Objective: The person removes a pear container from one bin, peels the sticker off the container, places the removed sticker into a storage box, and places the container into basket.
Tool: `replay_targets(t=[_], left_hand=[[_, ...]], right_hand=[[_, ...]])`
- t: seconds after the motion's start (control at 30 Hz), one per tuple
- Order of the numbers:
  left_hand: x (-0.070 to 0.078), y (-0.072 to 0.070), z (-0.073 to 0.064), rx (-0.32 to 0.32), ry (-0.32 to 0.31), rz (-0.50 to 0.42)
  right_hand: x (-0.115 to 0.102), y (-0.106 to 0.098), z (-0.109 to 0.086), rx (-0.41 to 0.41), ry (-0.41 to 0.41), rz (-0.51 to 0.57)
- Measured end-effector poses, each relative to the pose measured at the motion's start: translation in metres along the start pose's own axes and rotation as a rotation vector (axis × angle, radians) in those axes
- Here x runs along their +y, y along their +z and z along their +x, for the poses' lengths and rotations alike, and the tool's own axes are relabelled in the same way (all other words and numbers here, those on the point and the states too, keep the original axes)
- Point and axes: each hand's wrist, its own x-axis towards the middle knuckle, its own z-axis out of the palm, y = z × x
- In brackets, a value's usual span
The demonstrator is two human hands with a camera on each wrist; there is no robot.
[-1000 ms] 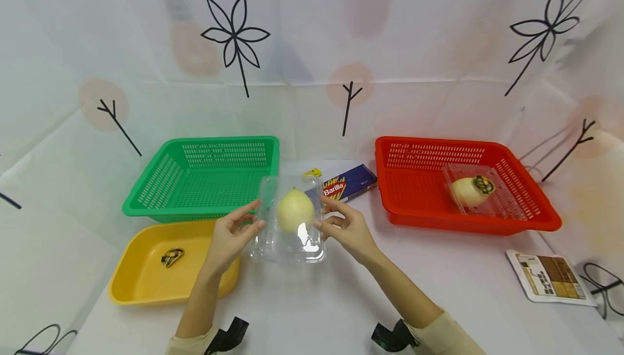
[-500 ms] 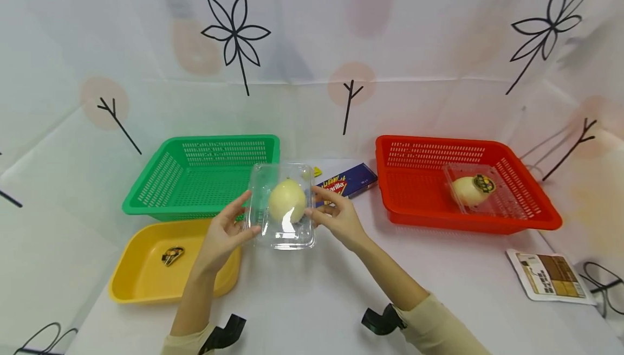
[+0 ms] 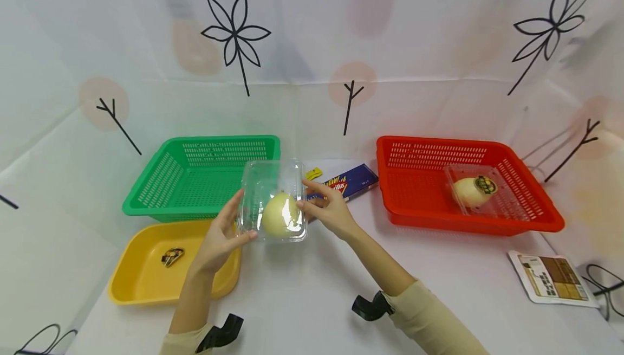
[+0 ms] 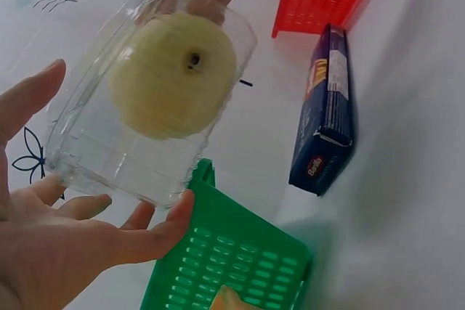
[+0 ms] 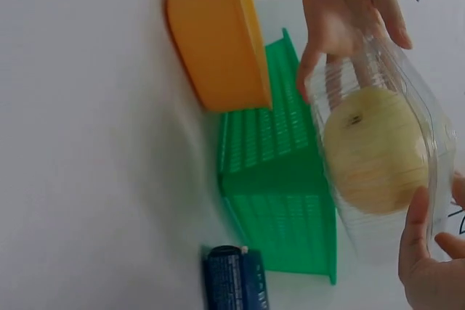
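Note:
A clear plastic clamshell box [image 3: 258, 181] hangs tilted above the table, in front of the green basket. Inside lies one pale yellow round fruit [image 3: 281, 215], and in the left wrist view a dark pit marks its skin. My left hand [image 3: 220, 244] grips the box's left side, thumb at the near corner and fingers behind. On the opposite edge, my right hand [image 3: 331, 211] pinches the box between thumb and fingers. The lid looks closed over the fruit. Both wrist views show the box [image 4: 109, 157] held between the two hands.
A green basket [image 3: 146, 189] stands back left, a yellow basin [image 3: 141, 284] with a small black-and-gold item in front of it. Behind my right hand lie a blue Barilla box [image 3: 361, 179] and a small yellow piece [image 3: 314, 173]. A red basket [image 3: 409, 203] holds another boxed fruit; a pouch [image 3: 553, 279] lies right.
Both hands have moved the box slightly left and away from me. The fruit has shifted toward the box's near end. The baskets and basin stay where they were.

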Motion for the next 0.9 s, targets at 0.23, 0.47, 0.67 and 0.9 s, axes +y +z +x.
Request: replay_targets(t=[0.23, 0.47, 0.67, 0.9], left_hand=[[0.000, 0.001, 0.002, 0.157, -0.057, 0.030], [0.003, 0.003, 0.008, 0.314, -0.109, -0.020], [0.006, 0.005, 0.012, 0.420, -0.131, -0.104], [0.010, 0.004, 0.020, 0.562, -0.154, -0.202]], right_hand=[[0.002, 0.007, 0.012, 0.032, 0.009, 0.016], [0.002, 0.013, 0.025, 0.041, 0.007, 0.008], [0.001, 0.016, 0.035, -0.056, 0.025, -0.031], [0.000, 0.018, 0.046, -0.198, 0.041, -0.105]])
